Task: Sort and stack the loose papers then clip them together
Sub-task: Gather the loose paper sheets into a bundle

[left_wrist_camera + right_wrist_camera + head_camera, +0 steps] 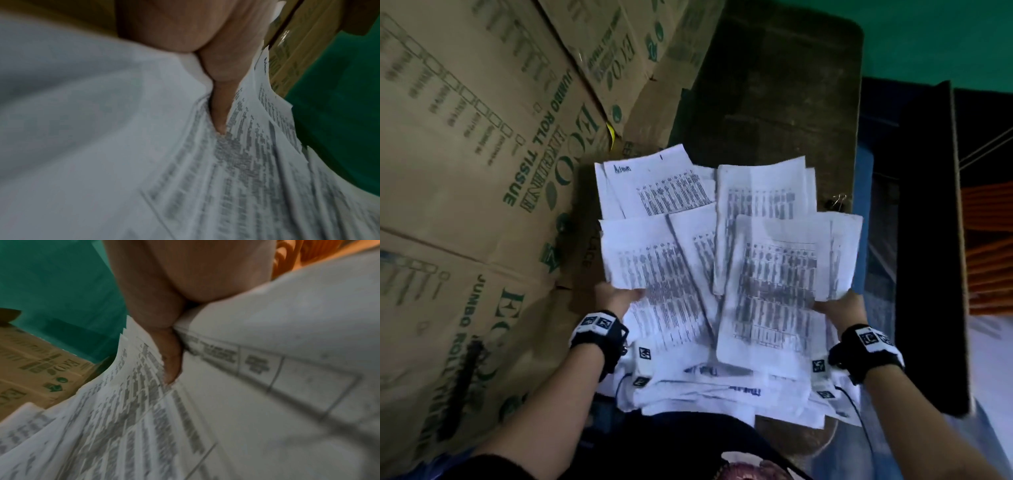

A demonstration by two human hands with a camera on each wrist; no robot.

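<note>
A loose fan of printed white papers (pixel 722 260) is held up above a dark table (pixel 774 102). My left hand (pixel 619 296) grips the fan's lower left edge, its thumb (pixel 220 104) pressed on top of the sheets (pixel 246 162). My right hand (pixel 839 305) grips the lower right edge, thumb (pixel 172 353) lying over the printed sheets (pixel 123 418). More papers (pixel 722 390) lie in a heap beneath, near my body. A metal binder clip (pixel 837 200) lies on the table at the fan's right edge. The fingers under the sheets are hidden.
Big brown cardboard boxes (pixel 465 171) printed "jumbo roll tissue" stand along the left. A green wall (pixel 928 37) is behind the table. A dark panel (pixel 928 240) and orange strips (pixel 989 257) lie to the right.
</note>
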